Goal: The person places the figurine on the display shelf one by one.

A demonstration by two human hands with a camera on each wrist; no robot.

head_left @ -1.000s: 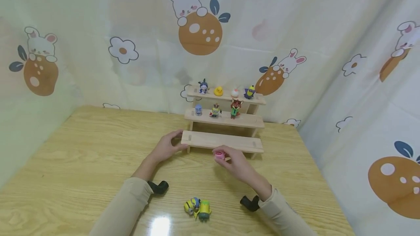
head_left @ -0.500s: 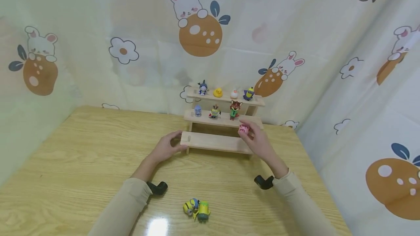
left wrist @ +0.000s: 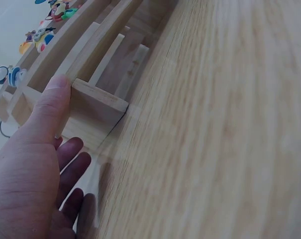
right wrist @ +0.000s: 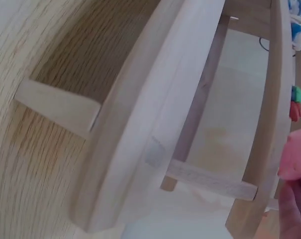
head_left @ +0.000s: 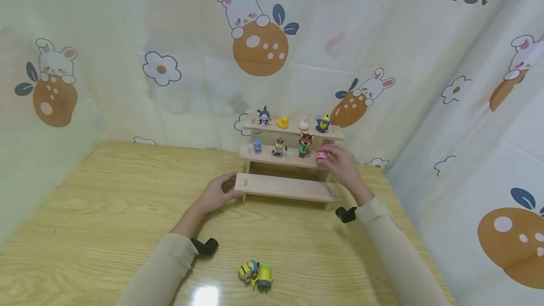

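A small pink pig-like figurine (head_left: 321, 156) is pinched between the thumb and fingers of my right hand (head_left: 343, 166), at the right end of the middle shelf. In the right wrist view the pink figurine (right wrist: 293, 157) and fingertips show only at the right edge. My left hand (head_left: 216, 193) grips the left end of the lowest step of a three-tier wooden stand (head_left: 284, 186). Its thumb (left wrist: 54, 94) lies along the front edge in the left wrist view. Beside the pink figurine stands a fox figurine (head_left: 304, 145) in green.
The middle shelf also bears a crowned yellow figurine (head_left: 278, 147) and a blue one (head_left: 257, 146). Up top are a dark-blue figurine (head_left: 264, 117), a yellow duck (head_left: 282, 122), a white chicken-like figurine (head_left: 303, 123) and a caped yellow figurine (head_left: 323, 123). Two yellow figurines (head_left: 264, 277) lie near the table's front.
My right hand has carried the pink figurine from in front of the lowest step up and right to the middle shelf's right end. My left hand has stayed at the stand.
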